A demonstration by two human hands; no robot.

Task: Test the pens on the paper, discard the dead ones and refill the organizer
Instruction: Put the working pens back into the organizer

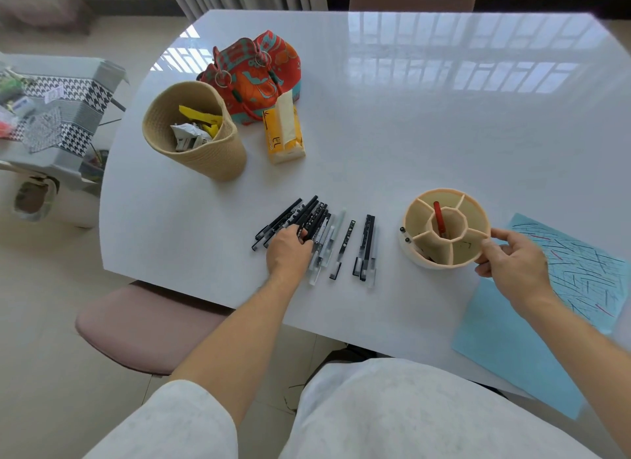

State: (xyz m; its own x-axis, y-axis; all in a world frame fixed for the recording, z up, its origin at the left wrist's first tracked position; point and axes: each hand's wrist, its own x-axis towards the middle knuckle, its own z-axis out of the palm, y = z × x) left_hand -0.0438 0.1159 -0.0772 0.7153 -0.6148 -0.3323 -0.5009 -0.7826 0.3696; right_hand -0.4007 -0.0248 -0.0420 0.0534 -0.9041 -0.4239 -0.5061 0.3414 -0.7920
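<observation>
Head view shows testing apparently done, paper [560, 287] at right covered in strokes, and refilling barely begun: left hand [286, 250] grasps pens [314, 226] at centre, right hand [512, 264] grips the organizer [447, 233], which holds one red pen [438, 216].

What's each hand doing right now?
Left hand: gripping pens from the pile.
Right hand: holding the organizer by its rim.

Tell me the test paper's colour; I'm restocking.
Light blue paper, scribbled with dark and red lines; head view.
</observation>
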